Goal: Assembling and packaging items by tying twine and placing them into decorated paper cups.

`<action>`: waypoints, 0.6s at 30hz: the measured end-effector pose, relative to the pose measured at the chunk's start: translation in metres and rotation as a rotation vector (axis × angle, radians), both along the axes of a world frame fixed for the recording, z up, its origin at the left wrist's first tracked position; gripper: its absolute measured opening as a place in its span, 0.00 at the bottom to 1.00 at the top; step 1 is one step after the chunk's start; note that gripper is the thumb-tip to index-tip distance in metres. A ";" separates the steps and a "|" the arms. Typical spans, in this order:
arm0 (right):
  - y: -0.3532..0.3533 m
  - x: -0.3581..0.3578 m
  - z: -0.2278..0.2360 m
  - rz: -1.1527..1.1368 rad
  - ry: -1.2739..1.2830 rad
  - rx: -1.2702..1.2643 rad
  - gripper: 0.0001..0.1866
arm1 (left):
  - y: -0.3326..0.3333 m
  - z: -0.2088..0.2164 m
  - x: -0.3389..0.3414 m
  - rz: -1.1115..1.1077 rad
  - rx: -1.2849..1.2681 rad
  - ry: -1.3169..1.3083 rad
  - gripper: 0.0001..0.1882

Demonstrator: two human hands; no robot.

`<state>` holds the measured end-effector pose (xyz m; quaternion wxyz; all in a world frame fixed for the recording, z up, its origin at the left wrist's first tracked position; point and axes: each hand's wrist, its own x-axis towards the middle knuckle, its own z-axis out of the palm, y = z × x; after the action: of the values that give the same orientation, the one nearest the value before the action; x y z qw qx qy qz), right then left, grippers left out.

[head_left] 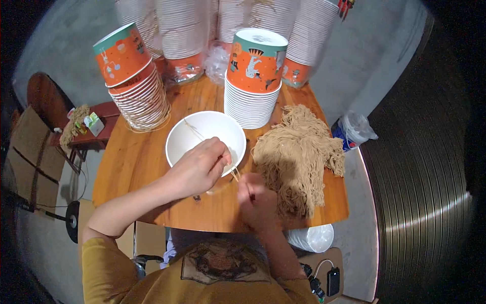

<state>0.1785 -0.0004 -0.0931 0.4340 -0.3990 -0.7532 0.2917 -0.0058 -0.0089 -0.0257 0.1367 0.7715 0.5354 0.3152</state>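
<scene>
My left hand is closed in a pinch over the near rim of a white paper bowl. Thin tan strings run from its fingertips to my right hand, which is slightly blurred and also closed on them. Another strand hangs over the bowl beyond my left hand. A large tangled heap of tan string lies to the right of my right hand. Behind the bowl stands a stack of upside-down orange and green paper tubs with white rims.
Another tub stack, with strings around its rims, leans at the left of the wooden table. Plastic-wrapped tub stacks line the back. A lidded bucket stands off the right edge; a small red table is at left.
</scene>
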 end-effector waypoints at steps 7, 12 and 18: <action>0.022 0.031 0.040 0.097 -0.293 0.358 0.05 | -0.029 0.022 -0.001 0.012 -0.274 0.023 0.13; 0.057 0.012 0.056 0.260 -0.216 0.460 0.05 | -0.047 0.011 -0.014 -0.094 0.007 0.191 0.09; 0.065 -0.026 0.058 0.516 -0.348 0.385 0.06 | -0.052 0.014 -0.025 -0.119 0.155 0.244 0.09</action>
<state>0.1529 0.0648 -0.0348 0.2787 -0.1503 -0.9328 0.1723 -0.0306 -0.0609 -0.0117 0.0291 0.8428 0.4753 0.2507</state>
